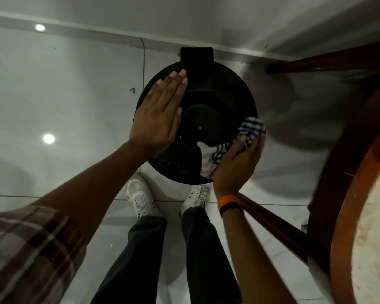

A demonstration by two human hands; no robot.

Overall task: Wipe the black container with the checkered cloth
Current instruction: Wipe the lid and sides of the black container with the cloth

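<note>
Glossy white tiled floor (64, 88) with ceiling-light reflections, white wall base at top. Round dark wooden table (338, 216) with pale worn top fills right edge, its legs angled across floor. Round black plastic container (217, 93) stands on floor just ahead of person's feet, lid on, raised disc at centre, rectangular hinge block at far side. Left hand (158, 119) lies flat on lid's left part, fingers straight and pressed together. Right hand (235, 165) curls around blue-and-white checkered cloth (248, 130), bunched against lid's near-right rim, one end trailing onto lid. Orange and black bands (228, 204) on right wrist. White sneakers (140, 196), dark trousers, plaid sleeve (24, 249) lower left.
</note>
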